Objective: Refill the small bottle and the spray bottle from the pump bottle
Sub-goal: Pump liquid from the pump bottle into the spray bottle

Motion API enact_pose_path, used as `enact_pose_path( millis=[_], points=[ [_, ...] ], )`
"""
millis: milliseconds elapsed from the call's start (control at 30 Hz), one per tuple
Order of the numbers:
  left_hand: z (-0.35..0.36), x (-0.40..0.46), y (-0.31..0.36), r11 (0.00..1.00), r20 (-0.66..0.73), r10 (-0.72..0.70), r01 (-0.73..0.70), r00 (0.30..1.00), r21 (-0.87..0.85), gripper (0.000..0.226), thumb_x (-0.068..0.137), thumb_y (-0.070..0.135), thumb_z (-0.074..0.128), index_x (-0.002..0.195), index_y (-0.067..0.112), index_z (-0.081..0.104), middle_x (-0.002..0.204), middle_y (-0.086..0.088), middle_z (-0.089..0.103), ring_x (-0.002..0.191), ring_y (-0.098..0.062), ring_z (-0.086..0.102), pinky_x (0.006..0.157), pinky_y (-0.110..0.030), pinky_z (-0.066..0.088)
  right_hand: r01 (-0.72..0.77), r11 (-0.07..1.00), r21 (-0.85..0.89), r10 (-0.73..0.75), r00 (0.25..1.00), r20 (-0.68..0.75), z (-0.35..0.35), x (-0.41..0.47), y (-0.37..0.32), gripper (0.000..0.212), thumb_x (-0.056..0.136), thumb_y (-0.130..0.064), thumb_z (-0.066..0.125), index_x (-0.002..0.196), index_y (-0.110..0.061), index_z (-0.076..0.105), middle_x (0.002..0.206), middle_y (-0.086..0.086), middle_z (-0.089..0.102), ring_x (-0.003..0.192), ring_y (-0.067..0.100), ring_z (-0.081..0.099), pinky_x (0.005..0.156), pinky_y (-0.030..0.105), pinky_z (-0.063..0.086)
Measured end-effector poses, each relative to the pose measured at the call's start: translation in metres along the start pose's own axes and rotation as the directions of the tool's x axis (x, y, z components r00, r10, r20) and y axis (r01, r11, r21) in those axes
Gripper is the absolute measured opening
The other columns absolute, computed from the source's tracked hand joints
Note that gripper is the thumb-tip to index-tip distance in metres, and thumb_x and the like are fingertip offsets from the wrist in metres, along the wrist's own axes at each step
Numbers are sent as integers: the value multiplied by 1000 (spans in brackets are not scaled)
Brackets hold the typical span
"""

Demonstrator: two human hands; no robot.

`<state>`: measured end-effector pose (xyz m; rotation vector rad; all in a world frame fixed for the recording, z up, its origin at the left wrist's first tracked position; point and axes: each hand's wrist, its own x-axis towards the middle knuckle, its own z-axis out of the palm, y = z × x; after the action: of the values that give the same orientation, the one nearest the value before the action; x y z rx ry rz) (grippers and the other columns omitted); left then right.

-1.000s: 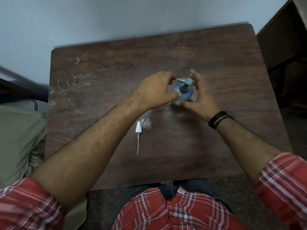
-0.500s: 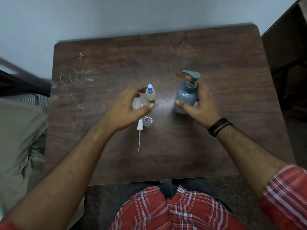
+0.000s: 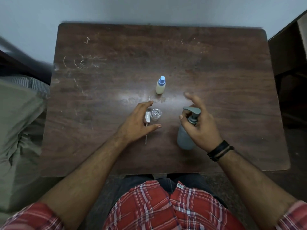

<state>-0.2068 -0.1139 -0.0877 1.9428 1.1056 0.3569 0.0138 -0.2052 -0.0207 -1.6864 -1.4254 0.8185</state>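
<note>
The small bottle (image 3: 160,86), cream-filled with a blue cap, stands upright mid-table, untouched. Nearer me sits the clear spray bottle (image 3: 155,114) with its mouth uncovered. Its white spray head (image 3: 147,117) with a dip tube lies beside it on the left. My left hand (image 3: 139,121) hovers over these two, fingers spread around them, gripping nothing. The grey-blue pump bottle (image 3: 184,136) stands to the right. My right hand (image 3: 200,128) wraps its neck below the pump head (image 3: 192,112), index finger raised.
The dark wooden table (image 3: 232,80) has scratches at its back left and a pale wet smear in the middle. A wall runs behind it. Dark furniture (image 3: 292,63) stands to the right, and olive cloth (image 3: 18,130) lies at the left.
My left hand let go of the small bottle and drew back to the clear bottle. My right hand brought the pump bottle nearer to me and shifted up to its neck.
</note>
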Motion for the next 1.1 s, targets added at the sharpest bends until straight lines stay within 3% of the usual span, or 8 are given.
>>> enact_pose_path(
  millis=[100, 167, 233, 400, 667, 833, 967, 1100],
  points=[
    [-1, -3, -2, 999, -49, 36, -35, 998, 5, 98, 71, 47, 87, 151, 17, 37, 144, 0, 41, 95, -4, 52, 92, -19, 47, -41, 999, 11, 42, 989, -142, 11, -5, 6, 27, 90, -5, 69, 111, -12, 55, 86, -17, 63, 80, -1, 62, 72, 13, 46],
    [-2, -4, -3, 999, -45, 40, -38, 998, 33, 97, 71, 47, 87, 150, 16, 38, 144, 0, 41, 87, -4, 50, 89, -17, 45, -47, 999, 24, 51, 975, -216, 16, -4, 8, 21, 90, -8, 71, 105, -8, 56, 89, -24, 62, 80, -4, 61, 72, 9, 44],
    [-2, -3, -5, 998, -23, 38, -36, 999, 51, 93, 74, 46, 85, 149, 15, 40, 145, 0, 42, 92, -5, 52, 91, -16, 42, -52, 998, 45, 62, 964, -259, 19, -2, 7, 21, 90, -13, 72, 103, -9, 55, 89, -18, 61, 80, -2, 61, 73, 12, 45],
    [-1, 7, -9, 996, 23, 66, -67, 998, 50, 78, 81, 41, 80, 146, 13, 46, 141, -2, 49, 124, -10, 52, 106, -25, 42, -63, 995, 74, 80, 960, -268, 27, 3, 10, 27, 89, -25, 74, 105, -16, 55, 99, 1, 62, 90, 7, 63, 82, 25, 51],
    [3, 13, -17, 997, 41, 56, -58, 998, 45, 54, 87, 43, 73, 134, 22, 57, 128, 8, 58, 113, -7, 57, 98, -32, 50, -125, 990, 69, 136, 975, -175, 28, -14, 25, 55, 80, -40, 78, 122, -27, 44, 121, -2, 55, 113, 7, 56, 97, 23, 48],
    [5, 14, -20, 999, 55, 38, -40, 998, 31, 53, 87, 49, 71, 133, 26, 56, 126, 11, 58, 109, -6, 57, 91, -32, 54, -151, 987, 47, 152, 988, -32, 21, -25, 40, 97, 66, -24, 92, 140, -36, 31, 136, -5, 50, 128, 2, 48, 107, 20, 41],
    [6, 16, -22, 998, 65, 25, -29, 998, 54, 51, 87, 50, 68, 132, 29, 56, 126, 12, 59, 109, -6, 58, 91, -33, 53, -180, 983, 27, 182, 982, -56, 20, -27, 45, 88, 72, -25, 90, 142, -33, 37, 134, -22, 48, 124, 5, 53, 104, 28, 47],
    [6, 18, -21, 998, 62, 26, -30, 998, 55, 47, 89, 47, 68, 131, 30, 56, 126, 12, 59, 108, -8, 58, 91, -36, 53, -183, 983, -9, 181, 978, -105, 17, -18, 31, 78, 74, -38, 85, 139, -23, 43, 128, -10, 54, 116, 4, 54, 101, 23, 47]
  ],
)
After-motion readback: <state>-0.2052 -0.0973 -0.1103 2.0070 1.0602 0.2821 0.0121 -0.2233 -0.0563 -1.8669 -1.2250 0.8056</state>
